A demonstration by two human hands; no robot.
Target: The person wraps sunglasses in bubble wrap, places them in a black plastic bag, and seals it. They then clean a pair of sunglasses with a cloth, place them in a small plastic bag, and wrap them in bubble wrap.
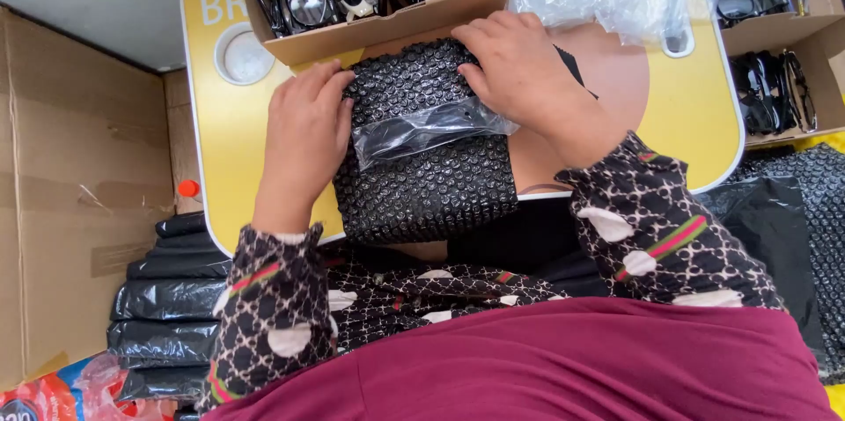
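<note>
Black bubble wrap sheet point(422, 166), one, on the yellow worktop point(220, 131) just below the cardboard box point(378, 29) of glasses. My two hands: left hand point(304, 135) and right hand point(519, 69) flat, fingers spread, pressing its edges.

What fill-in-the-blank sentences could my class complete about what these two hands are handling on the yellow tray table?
1. Both hands press on a black sheet of ____ wrap.
2. The left hand and right hand flank a pair of glasses in a clear ____ sleeve.
3. The cardboard box behind the hands is full of ____.
4. The small table is coloured ____.

Missing words: bubble; plastic; glasses; yellow
</note>
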